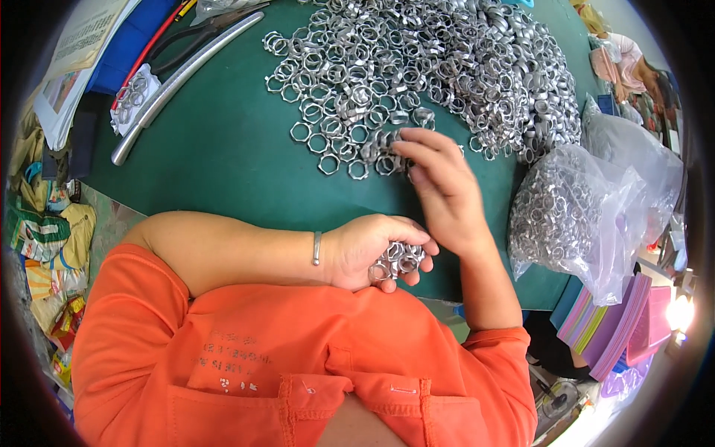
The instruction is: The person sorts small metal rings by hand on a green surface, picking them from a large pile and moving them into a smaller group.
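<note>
My left hand (361, 249) lies palm up close to my body, its fingers curled around several hexagonal metal rings (398, 261). A metal cuff bracelet (316, 248) sits on that wrist. Just beyond it, my right hand (445, 186) reaches to the near edge of a big pile of the same silvery rings (417, 59). Its fingers are bent onto a small cluster of rings (381, 147), with the fingertips touching them; part of the grip is hidden behind the fingers. A few single rings (328, 163) lie flat at the pile's near edge.
The green tabletop (223, 156) carries a long curved metal bar (186, 82), pliers (190, 37) and a white scrap holding rings (136, 93) at the left. Papers (74, 67) rest there too. A clear bag of rings (555, 208) stands at the right, above coloured folders (611, 320).
</note>
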`<control>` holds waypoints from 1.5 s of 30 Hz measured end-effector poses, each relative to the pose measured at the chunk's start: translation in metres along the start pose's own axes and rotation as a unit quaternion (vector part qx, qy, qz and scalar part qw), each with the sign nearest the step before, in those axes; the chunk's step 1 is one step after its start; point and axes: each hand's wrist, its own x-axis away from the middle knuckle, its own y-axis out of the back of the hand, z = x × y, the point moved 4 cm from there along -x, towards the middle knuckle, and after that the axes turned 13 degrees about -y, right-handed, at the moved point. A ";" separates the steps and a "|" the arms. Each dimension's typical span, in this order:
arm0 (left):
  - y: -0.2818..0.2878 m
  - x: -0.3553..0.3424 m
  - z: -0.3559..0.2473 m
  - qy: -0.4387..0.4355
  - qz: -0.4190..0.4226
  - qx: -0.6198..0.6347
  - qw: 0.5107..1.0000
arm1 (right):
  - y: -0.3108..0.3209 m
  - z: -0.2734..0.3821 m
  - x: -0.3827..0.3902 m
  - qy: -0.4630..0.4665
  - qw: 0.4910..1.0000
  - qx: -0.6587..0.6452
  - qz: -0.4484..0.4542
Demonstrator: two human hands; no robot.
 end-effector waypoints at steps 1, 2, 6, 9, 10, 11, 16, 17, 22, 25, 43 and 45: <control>0.000 0.001 -0.002 -0.012 -0.013 -0.003 1.000 | 0.006 -0.006 0.001 -0.003 0.997 -0.076 0.013; 0.001 0.001 -0.002 -0.011 -0.015 0.007 1.000 | 0.014 -0.019 0.002 -0.041 0.992 -0.101 -0.062; 0.001 0.001 -0.002 -0.011 -0.009 0.003 1.000 | 0.042 -0.046 0.012 -0.190 0.961 -0.172 -0.109; 0.000 0.000 -0.002 -0.006 -0.010 -0.003 1.000 | 0.029 -0.031 0.012 -0.067 0.994 -0.084 -0.035; 0.000 0.000 -0.003 -0.005 -0.012 -0.004 1.000 | 0.020 -0.024 0.010 -0.105 0.991 -0.076 -0.032; 0.000 0.000 -0.004 -0.004 -0.014 -0.002 1.000 | 0.011 -0.018 0.009 -0.142 0.987 -0.069 -0.028; -0.001 0.000 -0.005 -0.004 -0.010 -0.009 1.000 | 0.007 -0.026 0.010 -0.108 0.994 -0.014 -0.026; -0.001 0.001 -0.006 -0.003 -0.011 -0.001 1.000 | 0.008 -0.026 0.011 -0.139 0.989 -0.049 -0.020; 0.000 0.000 -0.005 -0.001 -0.024 -0.001 1.000 | 0.021 -0.048 0.020 -0.231 0.966 -0.079 -0.091; 0.003 -0.002 -0.003 0.000 -0.018 -0.002 1.000 | 0.037 -0.048 0.024 -0.232 0.947 -0.184 -0.124; -0.003 0.001 -0.003 0.022 0.041 -0.056 0.997 | -0.011 -0.017 0.033 0.062 0.986 0.152 -0.038; -0.003 0.001 -0.004 0.009 0.024 -0.054 0.998 | -0.006 -0.026 0.037 0.035 0.984 0.165 -0.062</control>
